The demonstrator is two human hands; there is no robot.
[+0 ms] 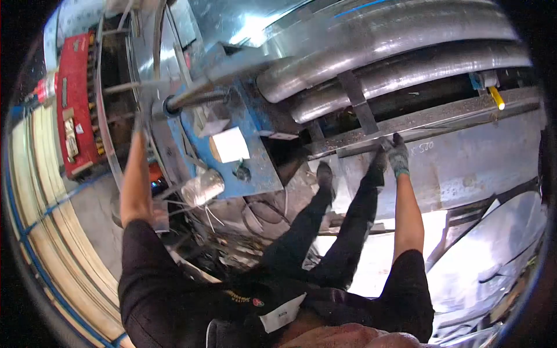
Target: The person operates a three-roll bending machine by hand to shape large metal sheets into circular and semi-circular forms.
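Two hands are in view. The left hand (139,124), blurred, is nearest the pale, slender metal bars (155,46) at the left side of the machine; whether its fingers are closed cannot be determined. The right hand (399,158), in one grey-green glove with dark fingertips, is at the upper edge of one grey steel panel (464,156) bearing white handwriting that includes "500"; whether its fingers pinch that edge cannot be determined. The panel is below two long, polished steel rollers (406,87), with one dark flat strip (358,104) across the lower roller. One yellow cylindrical handle (497,98) is above the panel's upper edge, toward its right end. One blue steel surface (261,177) carries three items: one white square piece (231,145) near its middle, one whitish roll (203,187) at its lower-left corner, and one small dark object (242,171) near its lower edge.
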